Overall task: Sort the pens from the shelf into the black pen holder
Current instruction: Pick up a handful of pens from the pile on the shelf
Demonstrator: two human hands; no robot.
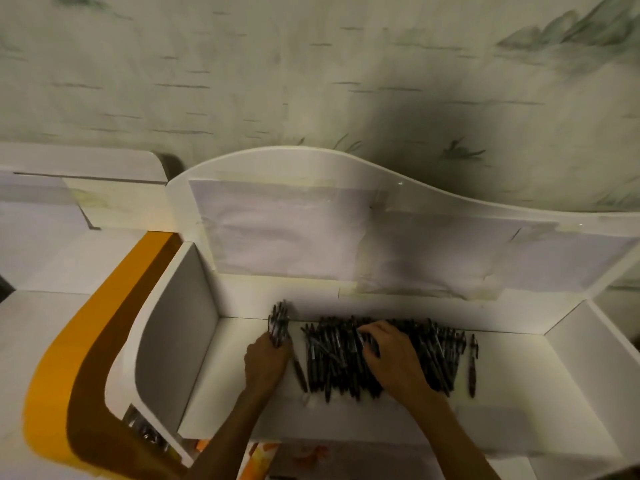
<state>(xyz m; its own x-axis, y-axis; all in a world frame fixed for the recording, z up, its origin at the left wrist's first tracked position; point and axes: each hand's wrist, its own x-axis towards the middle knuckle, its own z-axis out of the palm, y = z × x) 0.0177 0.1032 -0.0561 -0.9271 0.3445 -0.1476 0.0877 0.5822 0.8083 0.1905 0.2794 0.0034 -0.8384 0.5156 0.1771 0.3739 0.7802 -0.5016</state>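
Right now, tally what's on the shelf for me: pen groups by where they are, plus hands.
Bundle of pens gripped in left hand: 1
Pile of pens under right hand: 1
Lone pen right of pile: 1
Hands: 2
Total: 5

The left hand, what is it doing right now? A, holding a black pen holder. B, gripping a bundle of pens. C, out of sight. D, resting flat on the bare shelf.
B: the left hand has its fingers curled round a bundle of pens that sticks up out of its grip, beside the pile of pens on the white shelf where the right hand rests.
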